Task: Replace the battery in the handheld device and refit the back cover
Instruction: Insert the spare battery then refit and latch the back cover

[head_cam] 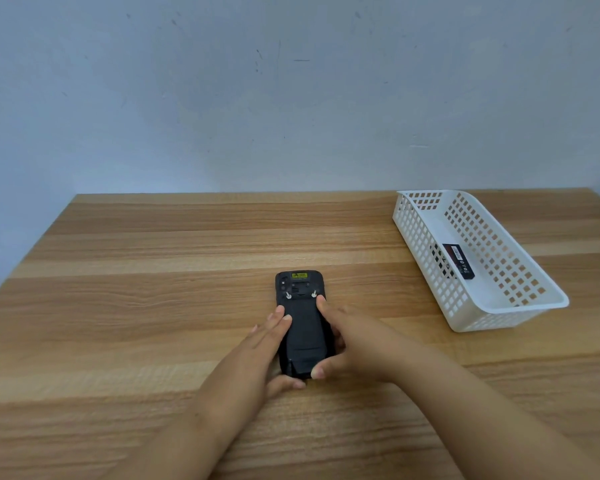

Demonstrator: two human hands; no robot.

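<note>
A black handheld device (pixel 300 320) lies face down in the middle of the wooden table (pixel 153 271), its back cover on and two silver latches raised near its top. A yellow label shows at its far end. My left hand (pixel 257 351) rests along the device's left edge, thumb at its near end. My right hand (pixel 347 341) grips the right edge, forefinger by the right latch, thumb at the near end. A black battery (pixel 456 260) with a white and red label lies in the white basket (pixel 482 306) at the right.
The white perforated plastic basket stands at the table's right side, angled toward the near right. A pale blue-grey wall (pixel 291 98) runs behind the table's far edge. Bare wood surrounds the device on all sides.
</note>
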